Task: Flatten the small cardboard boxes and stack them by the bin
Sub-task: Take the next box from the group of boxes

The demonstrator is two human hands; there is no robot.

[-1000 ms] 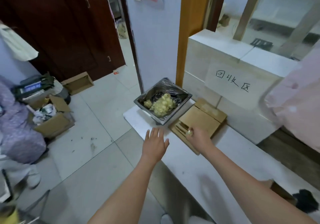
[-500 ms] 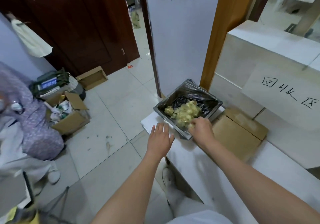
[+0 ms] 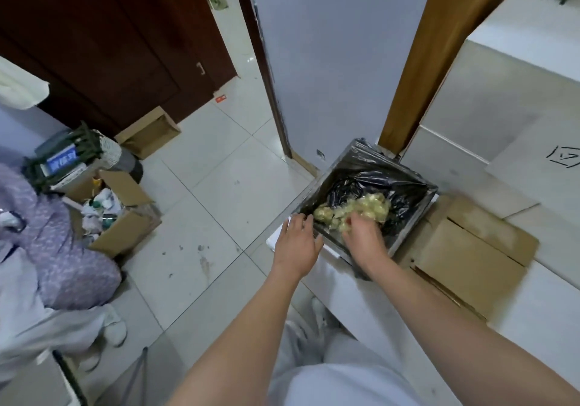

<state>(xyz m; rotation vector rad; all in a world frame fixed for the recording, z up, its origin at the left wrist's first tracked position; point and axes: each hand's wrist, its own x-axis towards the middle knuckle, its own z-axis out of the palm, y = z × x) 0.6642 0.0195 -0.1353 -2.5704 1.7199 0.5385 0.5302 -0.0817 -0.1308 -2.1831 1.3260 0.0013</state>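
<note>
Head view: we reach into the bin point(image 3: 417, 217).
Left hand point(image 3: 296, 244) flat, holding nothing; right hand point(image 3: 361, 236) on yellowish wrap point(image 3: 367, 209), grip unclear.

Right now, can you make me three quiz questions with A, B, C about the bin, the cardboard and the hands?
1. Where does the flattened cardboard lie?
A. inside the bin
B. on the white ledge beside the bin
C. on the floor by the door

2. What colour is the bag lining the bin?
A. black
B. blue
C. white

3. What is the right hand doing?
A. resting on the cardboard
B. reaching into the bin
C. pointing at the wall

Answers: 1 B, it lies flat right of the bin. 2 A, the liner is glossy black. 3 B, its fingers are down among the yellowish scraps, while the left hand rests at the bin's corner.
</note>
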